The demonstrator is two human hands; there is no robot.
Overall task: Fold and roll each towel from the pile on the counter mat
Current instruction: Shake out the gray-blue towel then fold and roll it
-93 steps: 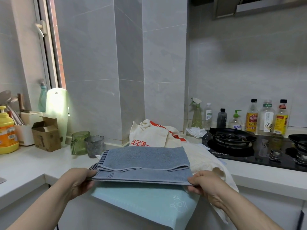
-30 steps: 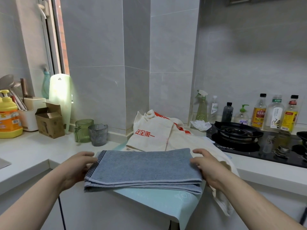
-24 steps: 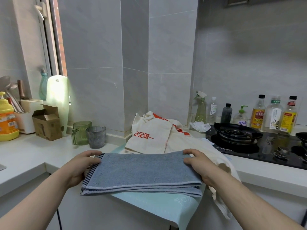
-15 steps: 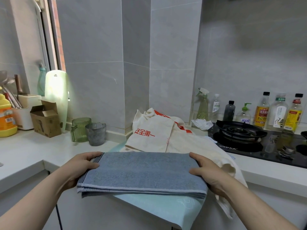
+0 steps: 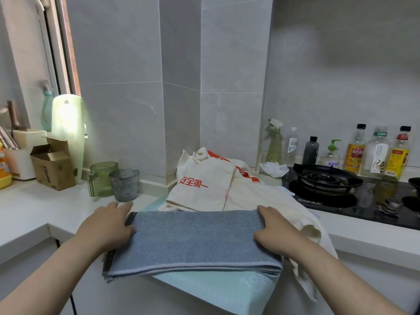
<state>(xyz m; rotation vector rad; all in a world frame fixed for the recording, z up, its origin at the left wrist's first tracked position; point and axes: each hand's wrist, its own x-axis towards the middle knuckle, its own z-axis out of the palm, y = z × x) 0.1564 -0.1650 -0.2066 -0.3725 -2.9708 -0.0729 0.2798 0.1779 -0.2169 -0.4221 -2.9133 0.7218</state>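
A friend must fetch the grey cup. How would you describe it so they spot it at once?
Start at the white counter left of the tiled wall column. Two cups stand there. The grey cup is the smoky one with no visible handle, right of the green handled mug.

I read one print clearly: red characters 安全第一 on the cream cloth. The stove has a white brand line along its front edge, too small for me to read. The mat shows faint pale lettering near its hanging corner, which I cannot make out. Labels on the bottles carry blurred characters. The lamp bears a small, unreadable mark.
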